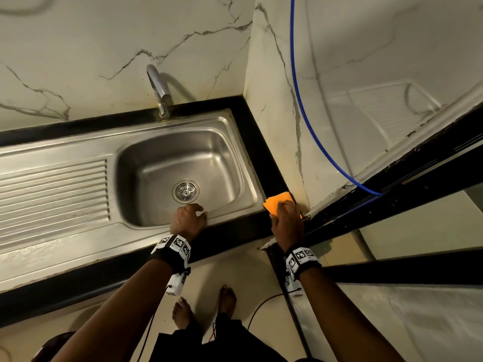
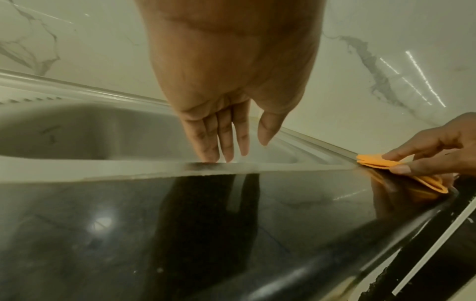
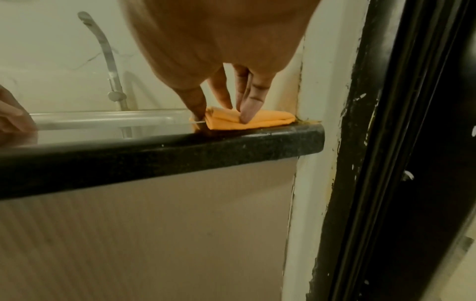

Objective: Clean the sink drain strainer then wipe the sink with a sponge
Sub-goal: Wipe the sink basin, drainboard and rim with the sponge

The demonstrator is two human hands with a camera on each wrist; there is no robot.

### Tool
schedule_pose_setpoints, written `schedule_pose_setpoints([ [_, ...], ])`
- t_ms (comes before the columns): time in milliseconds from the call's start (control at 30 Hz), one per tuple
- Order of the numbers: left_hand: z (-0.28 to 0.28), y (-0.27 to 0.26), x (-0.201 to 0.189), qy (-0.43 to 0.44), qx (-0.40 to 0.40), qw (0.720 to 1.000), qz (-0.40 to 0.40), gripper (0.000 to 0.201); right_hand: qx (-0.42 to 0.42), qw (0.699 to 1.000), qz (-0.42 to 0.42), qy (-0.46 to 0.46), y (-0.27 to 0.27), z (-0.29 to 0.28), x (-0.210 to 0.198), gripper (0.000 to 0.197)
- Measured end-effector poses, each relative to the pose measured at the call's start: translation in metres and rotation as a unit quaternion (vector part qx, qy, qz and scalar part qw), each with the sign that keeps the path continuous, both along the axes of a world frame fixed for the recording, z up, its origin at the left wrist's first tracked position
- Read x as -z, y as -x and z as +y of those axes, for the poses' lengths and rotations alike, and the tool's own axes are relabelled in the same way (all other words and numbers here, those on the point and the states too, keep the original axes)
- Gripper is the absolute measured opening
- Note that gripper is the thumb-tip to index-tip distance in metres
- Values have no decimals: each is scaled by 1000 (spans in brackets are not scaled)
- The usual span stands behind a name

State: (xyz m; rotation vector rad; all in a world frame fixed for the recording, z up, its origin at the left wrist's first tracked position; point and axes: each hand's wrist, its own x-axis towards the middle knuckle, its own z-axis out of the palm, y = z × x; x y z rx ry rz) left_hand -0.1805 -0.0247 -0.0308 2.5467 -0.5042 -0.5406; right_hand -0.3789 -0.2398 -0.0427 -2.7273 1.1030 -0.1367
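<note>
The round metal drain strainer sits in the bottom of the steel sink. My left hand rests on the sink's front rim with its fingers straight, holding nothing. A folded orange sponge cloth lies on the black counter's right corner against the wall. My right hand pinches it there, fingers on top and thumb at its left edge. In the left wrist view the orange sponge cloth shows at the far right, under the right hand.
A steel faucet stands behind the basin, and a ribbed drainboard lies to its left. The black counter borders the sink. A blue hose runs down the marble wall. A black door frame stands at the right.
</note>
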Motion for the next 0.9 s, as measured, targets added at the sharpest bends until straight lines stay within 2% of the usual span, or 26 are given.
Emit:
schedule_pose_setpoints([
  [167, -10, 15, -8, 20, 5, 999, -33, 27, 2, 995, -103, 11, -8, 5, 5, 23],
  [333, -6, 24, -11, 17, 21, 999, -43, 29, 1, 998, -48, 32, -12, 7, 0, 7],
  [400, 2, 25, -12, 14, 32, 998, -47, 30, -5, 999, -22, 44, -13, 7, -3, 10],
  [567, 29, 21, -18, 31, 48, 994, -96, 31, 13, 996, -33, 77, -12, 2, -11, 20],
  [800, 68, 7, -15, 9, 91, 989, -118, 38, 15, 995, 77, 64, -17, 12, -12, 15],
  [900, 79, 6, -13, 4, 112, 987, -114, 40, 45, 996, 54, 51, -20, 21, -6, 31],
])
